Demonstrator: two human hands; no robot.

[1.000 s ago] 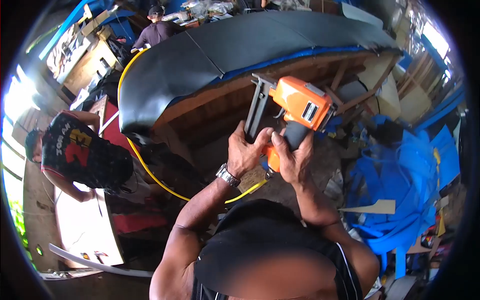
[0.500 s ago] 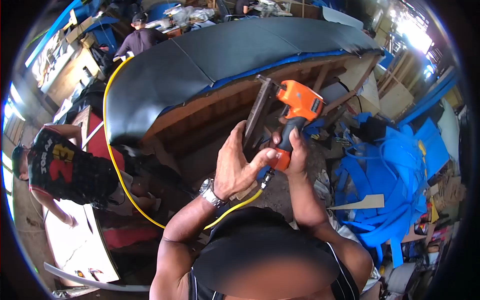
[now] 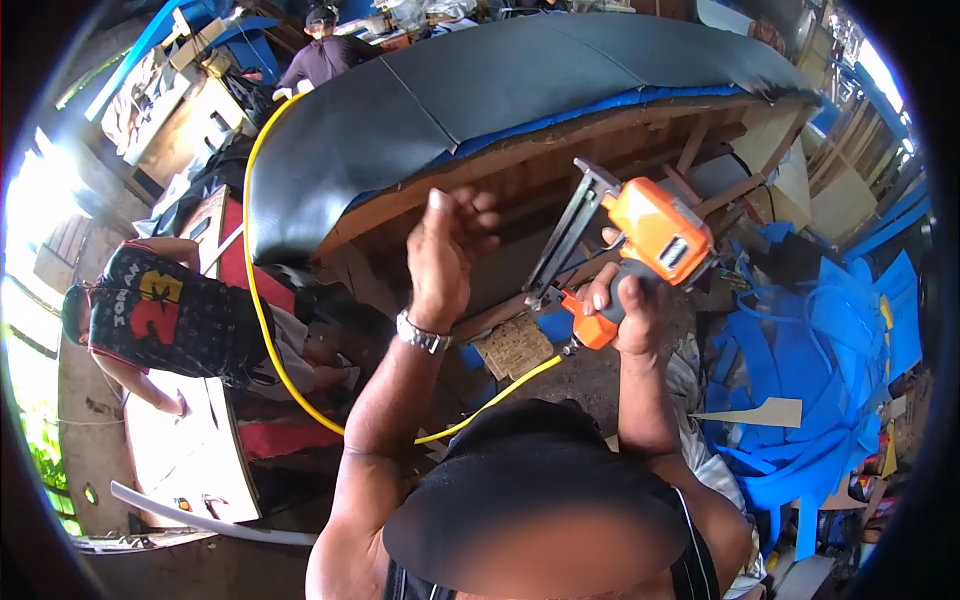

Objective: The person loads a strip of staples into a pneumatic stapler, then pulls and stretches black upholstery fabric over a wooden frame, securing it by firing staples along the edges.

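An orange and black pneumatic staple gun (image 3: 655,230) is gripped by its handle in my right hand (image 3: 640,310), its nose pointing up and left. Its long metal magazine (image 3: 565,235) slants down toward the handle's base. A yellow air hose (image 3: 490,405) joins the base of the handle. My left hand (image 3: 445,255), with a metal watch (image 3: 422,333) on the wrist, is raised left of the magazine, apart from it. Its fingers are loosely bent, the thumb is up, and nothing is in it. Beyond both hands lies a long curved black upholstered piece (image 3: 500,90) with a wooden frame (image 3: 590,150).
Blue foam scraps (image 3: 790,370) are heaped at right. A person in a printed dark shirt (image 3: 170,310) leans over a white-topped board (image 3: 190,450) at left. Another person (image 3: 330,55) is at the back left. The yellow hose loops along the left of the upholstered piece.
My left hand has left the rear of the staple gun's magazine and moved up and left. The staple gun in my right hand has shifted right and tilted. The whole view has shifted slightly.
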